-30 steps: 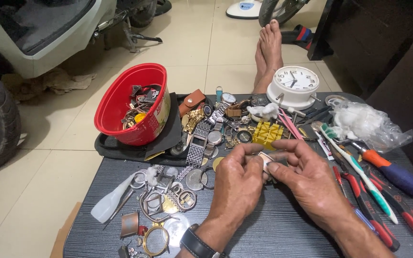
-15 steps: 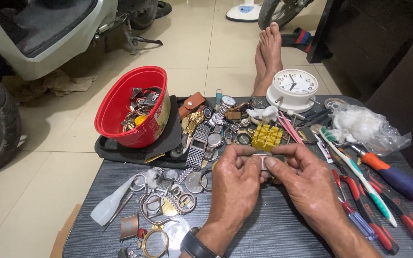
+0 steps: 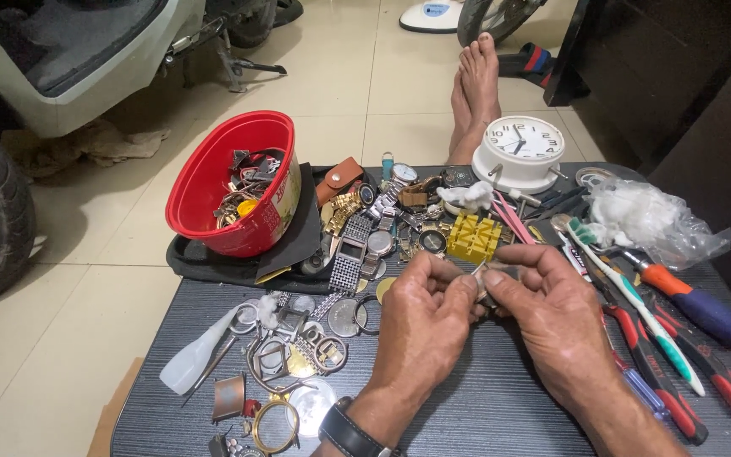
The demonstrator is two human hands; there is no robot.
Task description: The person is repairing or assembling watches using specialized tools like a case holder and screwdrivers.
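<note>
At centre left of the frame sits a bright red plastic bowl (image 3: 232,196) on a black tray (image 3: 213,264); the tabletop (image 3: 484,406) is dark grey with fine horizontal ribbing. Upper right of centre, a white alarm clock (image 3: 521,151) with black hands; below it a yellow block (image 3: 474,237). At right, a white-and-green toothbrush (image 3: 632,298), red-handled pliers (image 3: 653,372) and an orange-and-blue screwdriver (image 3: 697,305). A black wristwatch (image 3: 350,432) at bottom centre

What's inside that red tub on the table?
The red tub holds a tangle of small metal pieces, apparently watch parts and straps, with one yellow bit among them. Its near wall and the top pieces cover whatever lies deeper, so the bottom cannot be seen.
</note>
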